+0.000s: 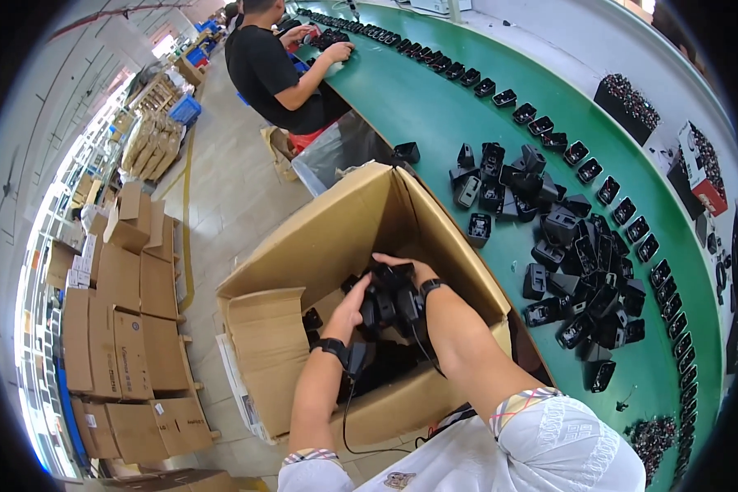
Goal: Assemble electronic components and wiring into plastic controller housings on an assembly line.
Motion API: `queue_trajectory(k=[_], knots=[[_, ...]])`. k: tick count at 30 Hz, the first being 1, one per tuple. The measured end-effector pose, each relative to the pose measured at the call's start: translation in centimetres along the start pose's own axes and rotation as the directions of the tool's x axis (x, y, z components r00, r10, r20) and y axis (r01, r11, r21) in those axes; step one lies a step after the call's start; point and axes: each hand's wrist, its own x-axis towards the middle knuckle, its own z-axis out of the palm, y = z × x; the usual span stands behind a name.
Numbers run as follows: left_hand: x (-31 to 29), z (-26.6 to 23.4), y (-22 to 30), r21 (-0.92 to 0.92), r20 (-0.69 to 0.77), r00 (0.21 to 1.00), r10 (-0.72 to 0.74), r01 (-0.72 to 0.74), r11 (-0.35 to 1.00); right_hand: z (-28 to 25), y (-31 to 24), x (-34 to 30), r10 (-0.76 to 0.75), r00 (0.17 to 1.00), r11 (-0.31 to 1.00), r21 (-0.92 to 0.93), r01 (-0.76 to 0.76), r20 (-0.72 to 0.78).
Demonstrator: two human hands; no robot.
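Note:
Both my arms reach down into a large open cardboard box (320,225). Between my left hand (352,307) and my right hand (412,268) is a bunch of black plastic housings (392,303), clasped from both sides. The left fingers press along the near-left side of the bunch; the right fingers wrap over its far side, partly hidden. More black parts lie lower in the box, too dark to tell apart. Each wrist wears a black band, and a small black unit with a cable (359,358) hangs by the left one.
Right of the box, a green worktable (410,111) bears a heap of black housings (559,225) and a long curved row of them (607,190). Bins of small parts (627,102) stand along its far edge. A co-worker (262,74) works farther up. Stacked cartons (119,353) stand left.

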Motion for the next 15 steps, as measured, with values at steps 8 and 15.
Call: queue_trajectory(k=[8,15], knots=[[-7.5,4.7,4.9,0.101,-0.010,0.973,0.230,-0.228,0.968,3.8,-3.9,-2.5,-0.187,0.982,0.962,-0.203,0.181,-0.008],[-10.4,11.5,7.5,0.242,0.073,0.955,0.288,-0.297,0.924,-8.5,-5.9,3.5,-0.949,0.109,-0.203,-0.836,0.509,0.297]])
